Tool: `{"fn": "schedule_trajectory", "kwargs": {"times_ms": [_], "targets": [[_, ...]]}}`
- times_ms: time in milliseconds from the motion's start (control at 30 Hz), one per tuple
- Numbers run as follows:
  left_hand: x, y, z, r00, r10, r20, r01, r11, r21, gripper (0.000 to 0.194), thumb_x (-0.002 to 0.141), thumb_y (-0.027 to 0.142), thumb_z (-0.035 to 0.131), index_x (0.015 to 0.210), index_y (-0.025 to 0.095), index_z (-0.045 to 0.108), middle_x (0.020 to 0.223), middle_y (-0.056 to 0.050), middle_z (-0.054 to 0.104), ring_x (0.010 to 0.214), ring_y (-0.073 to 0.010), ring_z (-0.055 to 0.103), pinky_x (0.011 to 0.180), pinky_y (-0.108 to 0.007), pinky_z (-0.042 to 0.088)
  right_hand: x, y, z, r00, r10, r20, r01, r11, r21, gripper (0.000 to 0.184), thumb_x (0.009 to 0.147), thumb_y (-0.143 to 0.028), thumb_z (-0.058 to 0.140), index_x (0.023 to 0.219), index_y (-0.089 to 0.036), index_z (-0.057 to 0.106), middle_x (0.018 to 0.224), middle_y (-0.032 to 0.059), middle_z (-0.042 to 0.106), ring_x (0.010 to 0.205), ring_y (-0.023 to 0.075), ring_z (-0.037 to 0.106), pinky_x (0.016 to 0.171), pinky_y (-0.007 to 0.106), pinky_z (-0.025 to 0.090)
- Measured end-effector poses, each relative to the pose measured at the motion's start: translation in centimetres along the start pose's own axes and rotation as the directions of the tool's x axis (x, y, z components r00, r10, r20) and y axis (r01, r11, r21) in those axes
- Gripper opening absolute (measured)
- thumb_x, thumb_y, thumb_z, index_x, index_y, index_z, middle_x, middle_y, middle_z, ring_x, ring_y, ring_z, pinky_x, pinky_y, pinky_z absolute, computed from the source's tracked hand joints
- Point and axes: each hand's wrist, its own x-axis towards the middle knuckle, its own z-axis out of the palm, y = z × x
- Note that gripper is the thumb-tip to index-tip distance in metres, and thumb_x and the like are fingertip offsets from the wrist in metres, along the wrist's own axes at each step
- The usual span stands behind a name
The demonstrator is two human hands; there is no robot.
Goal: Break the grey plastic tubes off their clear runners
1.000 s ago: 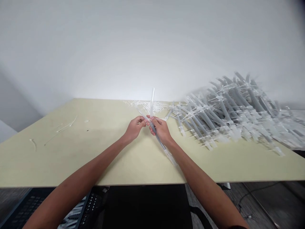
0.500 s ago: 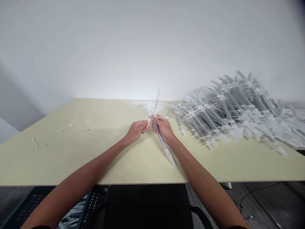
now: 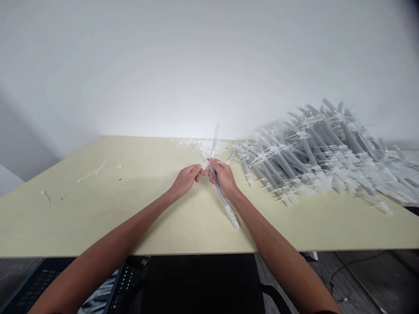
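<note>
Table point(image 3: 81, 209): pale, spanning most of the width. Pile point(image 3: 288, 161) of grey tubes with clear ends: on its right side, well apart from the left hand. Crate point(image 3: 121, 285): below the front edge at left, partly covered by the left forearm.

Tube point(image 3: 222, 198): between the hands at centre, in the right hand point(image 3: 223, 175). That hand is closed around it near the branching point, thumb on top. From the grip, the long axis runs toward the wearer and to the right, inside the right forearm, ending in a clear fitting point(image 3: 231, 215). Beyond the grip, one clear branch point(image 3: 215, 140) stands nearly upright; another point(image 3: 200, 152) leans left.

Left hand point(image 3: 189, 179): just left of the grip, thumb and forefinger drawn together, fingertips beside those of the right. Whether it pinches anything cannot be told.

Heap of ties point(image 3: 204, 144): behind the branches, at the rear edge. Loose ties point(image 3: 88, 176): at left, well apart from both hands. Dark speck point(image 3: 120, 179): near them.

Hidden: the branching point, behind the right fingers. Unclear: the blurred upright tip, individual ties in the heap, and whether the fitting touches the table.
</note>
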Motion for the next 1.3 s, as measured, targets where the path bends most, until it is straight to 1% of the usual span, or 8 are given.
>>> {"fn": "schedule_trajectory", "kwargs": {"times_ms": [100,200,267,467,633,967,1167,1300], "targets": [[0.5,-0.1,-0.3,0.999,-0.019,-0.026,0.015,0.990,-0.142,0.035,0.083,0.050,0.042,0.085,0.017,0.055,0.078,-0.002,0.055,0.071,-0.0127,0.051,0.069,-0.026,0.041,0.0,-0.1,0.2,0.999,0.025,0.030,-0.027,0.997,0.067,0.038,0.076,-0.047,0.056,0.095,-0.014,0.061,0.069,0.0027,0.060,0.043,0.0068,0.043,0.034,0.020,0.029],[0.6,0.2,-0.3,1.000,-0.015,-0.018,0.011,0.979,-0.202,0.032,0.081,0.048,0.048,0.088,0.018,0.055,0.088,-0.004,0.057,0.079,-0.0134,0.052,0.073,-0.027,0.042,-0.1,-0.2,0.4,0.998,0.047,0.041,-0.050,0.996,0.068,0.039,0.076,-0.045,0.055,0.099,-0.014,0.061,0.068,0.0021,0.060,0.044,0.0071,0.044,0.034,0.020,0.030],[0.6,0.5,-0.3,1.000,0.005,-0.007,-0.006,0.980,-0.197,0.030,0.080,0.046,0.050,0.085,0.017,0.055,0.087,-0.004,0.057,0.080,-0.0133,0.052,0.075,-0.027,0.042,-0.2,-0.3,0.4,0.998,0.055,0.041,-0.057,0.997,0.055,0.038,0.076,-0.044,0.055,0.098,-0.014,0.062,0.065,0.0010,0.059,0.042,0.0069,0.043,0.035,0.020,0.030],[0.5,0.6,-0.4,0.998,0.069,-0.005,-0.069,0.987,-0.144,0.029,0.081,0.044,0.049,0.076,0.015,0.053,0.074,-0.002,0.056,0.075,-0.0128,0.051,0.075,-0.028,0.041,-0.4,-0.2,0.6,0.994,0.077,0.077,-0.077,0.997,-0.003,0.036,0.076,-0.047,0.055,0.075,-0.012,0.064,0.060,0.0023,0.057,0.040,0.0059,0.040,0.034,0.020,0.027],[0.6,0.3,-0.7,0.996,0.086,-0.026,-0.087,0.996,-0.025,0.032,0.081,0.045,0.048,0.073,0.014,0.055,0.078,-0.004,0.059,0.078,-0.0145,0.053,0.074,-0.027,0.041,-0.5,-0.5,0.7,0.988,0.112,0.107,-0.112,0.994,-0.002,0.037,0.076,-0.048,0.055,0.078,-0.012,0.064,0.056,0.0009,0.054,0.040,0.0059,0.037,0.034,0.019,0.025],[0.6,0.2,-0.7,0.990,0.133,-0.040,-0.132,0.991,0.035,0.030,0.082,0.043,0.047,0.076,0.015,0.056,0.075,-0.002,0.058,0.073,-0.0131,0.052,0.071,-0.024,0.039,-0.6,-1.0,0.7,0.977,0.130,0.170,-0.142,0.988,0.061,0.038,0.076,-0.050,0.055,0.069,-0.012,0.062,0.050,-0.0001,0.050,0.039,0.0052,0.034,0.035,0.019,0.021],[0.7,0.0,-0.6,0.990,0.132,-0.052,-0.131,0.991,0.018,0.030,0.082,0.044,0.048,0.077,0.015,0.056,0.075,-0.002,0.057,0.074,-0.0132,0.052,0.071,-0.024,0.040,-0.6,-0.9,0.7,0.975,0.171,0.144,-0.180,0.982,0.053,0.039,0.074,-0.052,0.056,0.071,-0.013,0.060,0.053,0.0006,0.053,0.040,0.0051,0.034,0.036,0.020,0.021],[0.5,-0.4,-0.7,0.998,0.068,-0.008,-0.068,0.996,-0.060,0.037,0.084,0.049,0.042,0.078,0.015,0.056,0.076,-0.003,0.057,0.071,-0.0131,0.052,0.071,-0.027,0.042,-0.4,-0.7,0.6,0.984,0.142,0.106,-0.151,0.985,0.084,0.036,0.074,-0.049,0.057,0.078,-0.014,0.060,0.055,0.0007,0.054,0.041,0.0061,0.037,0.036,0.020,0.023]]}}
